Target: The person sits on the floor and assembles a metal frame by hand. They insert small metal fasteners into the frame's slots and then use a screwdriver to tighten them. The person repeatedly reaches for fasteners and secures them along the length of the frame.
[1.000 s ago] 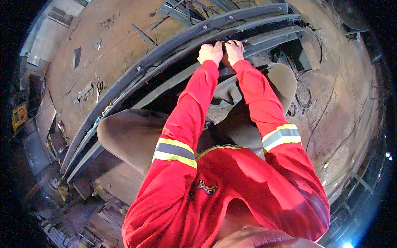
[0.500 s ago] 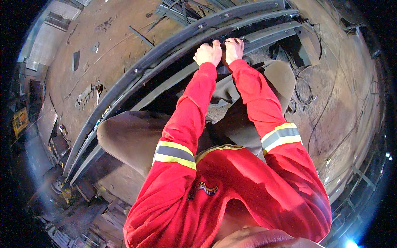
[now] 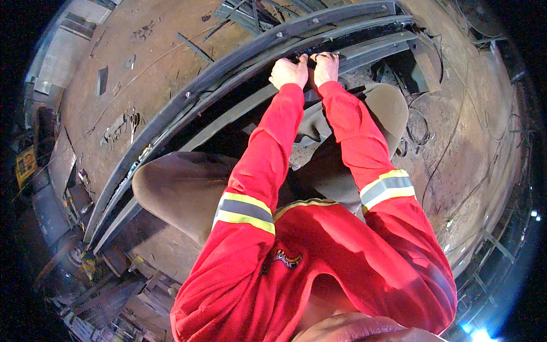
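Note:
In front of my crossed legs lies a long curved dark metal frame (image 3: 236, 60), made of several parallel rails with round bolt heads along the outer one. My left hand (image 3: 289, 74) is closed in the dark channel between the rails, knuckles up. Right beside it, my right hand (image 3: 326, 68) is closed too, its fingers curled down toward the frame. The two thumbs nearly meet. Whatever the fingers grip is hidden beneath them and in the dark of the channel. A lighter grey inner rail (image 3: 228, 114) runs along the side nearer my knees.
Beyond the frame, metal strips (image 3: 242, 18) lie in a pile, with a loose bar (image 3: 195, 48) closer. A scissor-handled tool (image 3: 134, 121) rests on the brown floor at left. A coiled cable (image 3: 420, 126) lies right of my knee. A yellow box (image 3: 26, 165) stands far left.
Both hands have shifted slightly to the right along the frame, the left one more, and remain closed. The view has moved slightly; the frame stays in place.

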Motion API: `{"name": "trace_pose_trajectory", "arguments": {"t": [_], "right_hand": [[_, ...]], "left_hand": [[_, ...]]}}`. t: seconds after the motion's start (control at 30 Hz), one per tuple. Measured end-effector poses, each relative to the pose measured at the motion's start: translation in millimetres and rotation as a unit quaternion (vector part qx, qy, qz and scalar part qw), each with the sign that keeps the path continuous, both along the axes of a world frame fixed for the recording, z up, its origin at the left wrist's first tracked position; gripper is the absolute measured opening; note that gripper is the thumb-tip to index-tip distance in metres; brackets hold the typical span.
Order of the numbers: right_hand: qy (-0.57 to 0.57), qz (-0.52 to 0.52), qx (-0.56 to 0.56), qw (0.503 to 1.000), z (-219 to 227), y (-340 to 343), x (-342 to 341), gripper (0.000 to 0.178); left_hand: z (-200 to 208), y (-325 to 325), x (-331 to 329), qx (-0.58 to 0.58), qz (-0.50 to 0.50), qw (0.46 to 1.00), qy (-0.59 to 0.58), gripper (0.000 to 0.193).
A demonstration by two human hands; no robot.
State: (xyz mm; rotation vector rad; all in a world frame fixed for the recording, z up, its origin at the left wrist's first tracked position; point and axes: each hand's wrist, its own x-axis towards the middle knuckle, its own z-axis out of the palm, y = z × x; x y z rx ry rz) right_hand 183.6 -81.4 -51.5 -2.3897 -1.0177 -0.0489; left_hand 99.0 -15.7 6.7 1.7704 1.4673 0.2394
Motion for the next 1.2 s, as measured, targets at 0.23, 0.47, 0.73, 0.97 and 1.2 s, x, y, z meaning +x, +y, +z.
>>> {"name": "trace_pose_trajectory", "arguments": {"t": [0.23, 0.47, 0.73, 0.97, 1.2], "right_hand": [[-0.052, 0.043, -0.057, 0.996, -17, -4, -5, 0.02], [-0.035, 0.008, -0.058, 0.998, -4, 0, -2, 0.02], [-0.041, 0.036, -0.01, 0.998, -17, -1, -2, 0.018], [-0.059, 0.02, -0.063, 0.996, -2, 1, -4, 0.017], [-0.068, 0.017, 0.036, 0.997, -8, 1, -5, 0.017]], "left_hand": [[-8, 7, -7, -0.049, -0.015, 0.996, -0.079, 0.043], [-6, -2, 0, -0.015, 0.067, 0.996, -0.055, 0.037], [-12, 6, -4, 0.009, -0.078, 0.997, 0.006, 0.058], [0, 1, -4, -0.034, 0.056, 0.996, -0.067, 0.039], [-8, 6, -4, 0.012, 0.0, 1.0, -0.026, 0.052]]}}
